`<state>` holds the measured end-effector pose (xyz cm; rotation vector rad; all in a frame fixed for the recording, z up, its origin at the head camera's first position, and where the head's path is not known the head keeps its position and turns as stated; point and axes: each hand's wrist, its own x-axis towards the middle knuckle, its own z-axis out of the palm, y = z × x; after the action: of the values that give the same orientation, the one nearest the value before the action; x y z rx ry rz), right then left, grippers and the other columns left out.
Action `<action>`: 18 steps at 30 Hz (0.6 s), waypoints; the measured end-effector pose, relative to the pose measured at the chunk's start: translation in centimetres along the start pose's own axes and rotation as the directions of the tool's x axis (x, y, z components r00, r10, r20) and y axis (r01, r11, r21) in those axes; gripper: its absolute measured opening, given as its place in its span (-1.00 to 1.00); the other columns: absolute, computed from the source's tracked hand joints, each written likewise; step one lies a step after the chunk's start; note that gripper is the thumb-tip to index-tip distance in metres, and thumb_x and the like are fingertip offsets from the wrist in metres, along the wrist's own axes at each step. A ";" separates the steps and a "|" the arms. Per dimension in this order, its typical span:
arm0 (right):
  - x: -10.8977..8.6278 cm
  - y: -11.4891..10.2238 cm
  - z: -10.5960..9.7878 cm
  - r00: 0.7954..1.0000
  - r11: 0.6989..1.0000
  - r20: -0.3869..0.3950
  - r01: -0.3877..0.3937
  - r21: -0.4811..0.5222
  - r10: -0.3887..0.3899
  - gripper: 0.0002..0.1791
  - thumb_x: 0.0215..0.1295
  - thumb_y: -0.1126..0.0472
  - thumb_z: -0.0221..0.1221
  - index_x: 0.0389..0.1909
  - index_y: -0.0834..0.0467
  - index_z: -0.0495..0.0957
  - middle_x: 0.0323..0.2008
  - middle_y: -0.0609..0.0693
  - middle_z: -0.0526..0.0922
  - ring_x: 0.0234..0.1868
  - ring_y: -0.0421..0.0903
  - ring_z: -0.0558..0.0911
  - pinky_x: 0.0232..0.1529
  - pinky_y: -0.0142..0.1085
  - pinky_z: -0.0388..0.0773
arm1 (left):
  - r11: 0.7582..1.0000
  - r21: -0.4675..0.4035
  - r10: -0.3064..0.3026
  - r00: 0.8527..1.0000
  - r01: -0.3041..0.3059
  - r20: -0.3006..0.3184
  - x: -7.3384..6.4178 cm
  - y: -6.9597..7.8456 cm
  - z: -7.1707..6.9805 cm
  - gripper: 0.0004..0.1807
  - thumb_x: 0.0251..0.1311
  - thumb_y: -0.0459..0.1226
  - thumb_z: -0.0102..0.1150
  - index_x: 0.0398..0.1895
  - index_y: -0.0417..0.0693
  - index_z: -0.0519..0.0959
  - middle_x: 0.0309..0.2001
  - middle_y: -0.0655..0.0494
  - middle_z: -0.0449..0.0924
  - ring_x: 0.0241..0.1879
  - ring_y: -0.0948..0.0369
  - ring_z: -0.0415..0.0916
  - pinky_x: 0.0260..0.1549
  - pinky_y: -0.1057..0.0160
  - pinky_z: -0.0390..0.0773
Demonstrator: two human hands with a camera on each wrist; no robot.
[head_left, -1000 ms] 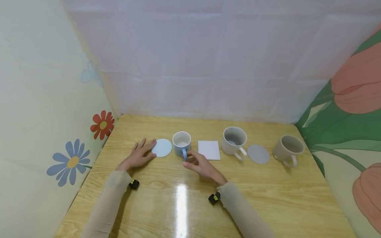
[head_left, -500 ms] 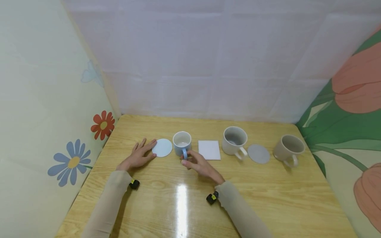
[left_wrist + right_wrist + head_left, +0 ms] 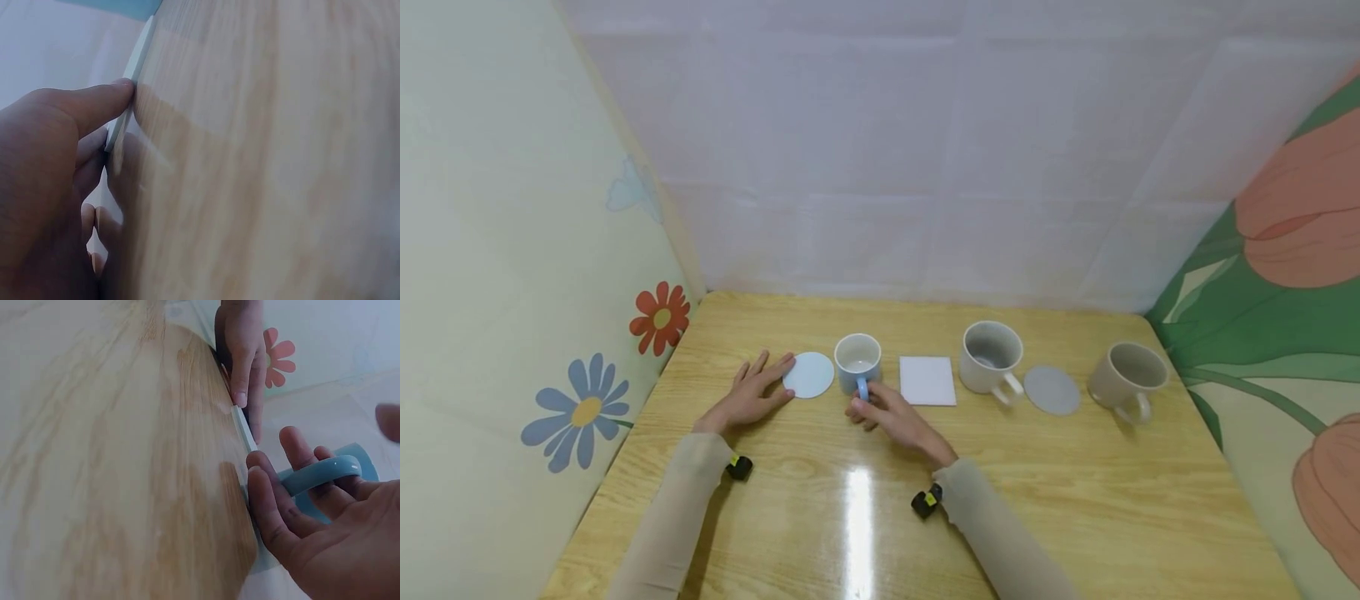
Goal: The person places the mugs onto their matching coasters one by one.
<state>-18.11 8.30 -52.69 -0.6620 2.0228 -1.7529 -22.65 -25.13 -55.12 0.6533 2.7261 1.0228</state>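
In the head view, my left hand [image 3: 750,397] lies flat on the table at the left edge of a round pale-blue coaster [image 3: 812,375]. Its thumb touches the coaster's rim [image 3: 139,53] in the left wrist view. To the right stands a small light-blue mug [image 3: 850,379] with a white inside, upright, its handle towards me. My right hand [image 3: 891,414] holds that mug by the handle [image 3: 322,474]; the right wrist view shows fingers passed through the loop and the thumb held off it.
Along the wooden table [image 3: 790,525], right of the blue mug, come a square white coaster [image 3: 927,381], a large whitish mug [image 3: 981,375], a round grey coaster [image 3: 1052,390] and a beige mug [image 3: 1108,379]. A white cloth [image 3: 910,167] hangs behind the table.
My right hand has shifted left and its fingers have gone into the blue mug's handle. My left hand and the coasters have stayed where they were.
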 end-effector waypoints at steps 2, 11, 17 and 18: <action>0.2 -0.1 0.3 0.999 0.999 -0.023 -0.034 0.011 0.034 -0.59 0.77 0.12 -0.10 0.14 0.44 0.46 0.05 0.42 0.69 0.08 0.31 0.70 0.08 0.09 0.75 | 1.000 -0.002 0.002 1.000 -0.002 -0.006 0.0 0.0 0.1 -0.24 0.54 -0.06 0.20 0.68 -0.09 0.23 0.70 -0.10 0.11 0.68 -0.41 -0.33 0.54 -0.49 -0.48; 0.6 -0.1 0.9 0.985 0.990 -0.118 -0.119 0.077 0.127 -0.52 0.79 0.16 -0.22 0.02 0.48 0.53 -0.09 0.37 0.69 -0.08 0.09 0.71 -0.03 -0.09 0.75 | 1.000 0.003 -0.002 1.000 0.002 -0.004 0.1 -0.2 0.1 -0.22 0.53 -0.01 0.20 0.68 -0.08 0.23 0.70 -0.11 0.11 0.68 -0.40 -0.33 0.54 -0.49 -0.47; 0.7 0.0 1.0 0.985 0.990 -0.129 -0.105 0.091 0.116 -0.54 0.78 0.20 -0.20 0.00 0.54 0.51 -0.18 0.32 0.69 -0.21 -0.08 0.66 -0.13 -0.19 0.75 | 0.999 0.015 -0.028 0.999 0.028 0.020 0.2 -1.0 0.3 -0.19 0.55 0.09 0.15 0.71 0.01 0.19 0.72 -0.03 0.07 0.72 -0.30 -0.39 0.58 -0.41 -0.52; 0.7 0.0 1.1 0.985 0.990 -0.131 -0.102 0.098 0.114 -0.54 0.78 0.21 -0.19 -0.01 0.55 0.51 -0.19 0.30 0.68 -0.22 -0.09 0.65 -0.14 -0.21 0.75 | 0.999 0.015 -0.031 0.999 0.031 0.023 0.3 -1.1 0.3 -0.19 0.55 0.09 0.15 0.71 0.01 0.19 0.72 -0.03 0.06 0.72 -0.29 -0.39 0.58 -0.41 -0.52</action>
<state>-18.09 7.00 -52.84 -0.4064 2.0118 -1.8574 -23.18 -25.57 -56.13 0.6192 2.7173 0.9827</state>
